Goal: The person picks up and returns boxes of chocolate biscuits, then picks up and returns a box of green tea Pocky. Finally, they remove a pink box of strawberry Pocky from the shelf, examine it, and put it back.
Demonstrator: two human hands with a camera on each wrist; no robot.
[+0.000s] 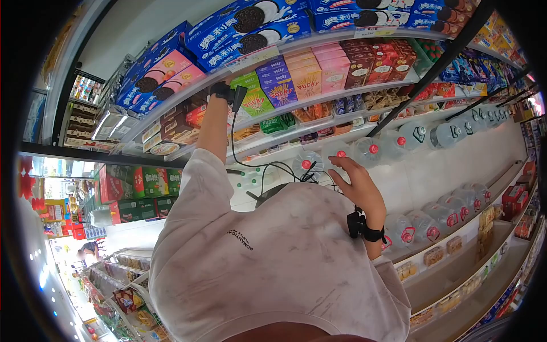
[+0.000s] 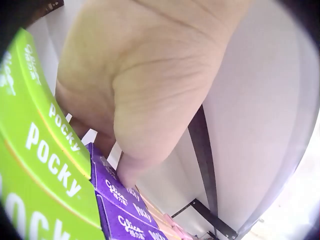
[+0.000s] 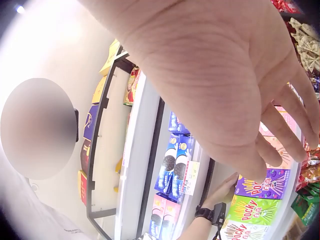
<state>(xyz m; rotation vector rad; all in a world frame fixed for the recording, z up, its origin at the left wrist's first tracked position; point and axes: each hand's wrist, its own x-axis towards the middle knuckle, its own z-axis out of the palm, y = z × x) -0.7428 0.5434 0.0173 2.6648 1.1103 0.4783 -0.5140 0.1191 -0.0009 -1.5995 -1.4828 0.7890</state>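
Observation:
In the left wrist view my left hand [image 2: 145, 75] reaches over the snack boxes. Its thumb touches the top of a purple Pocky box [image 2: 112, 182], and the fingers bend down at the box's far end, partly hidden. Green Pocky boxes [image 2: 50, 155] stand right beside it. The shelf above hides this hand in the head view, where the purple boxes [image 1: 275, 81] show between green and orange ones. My right hand [image 1: 358, 185] is raised in front of the lower shelves, fingers apart and holding nothing; the right wrist view shows its palm [image 3: 215, 75] large.
Blue Oreo boxes [image 1: 245, 28] line the shelf above, with its front edge [image 1: 250, 58] over my left wrist. Large water bottles [image 1: 364, 149] stand lower down. A black upright [image 1: 424, 82] divides the shelving. Black cables [image 1: 263, 165] hang between my arms.

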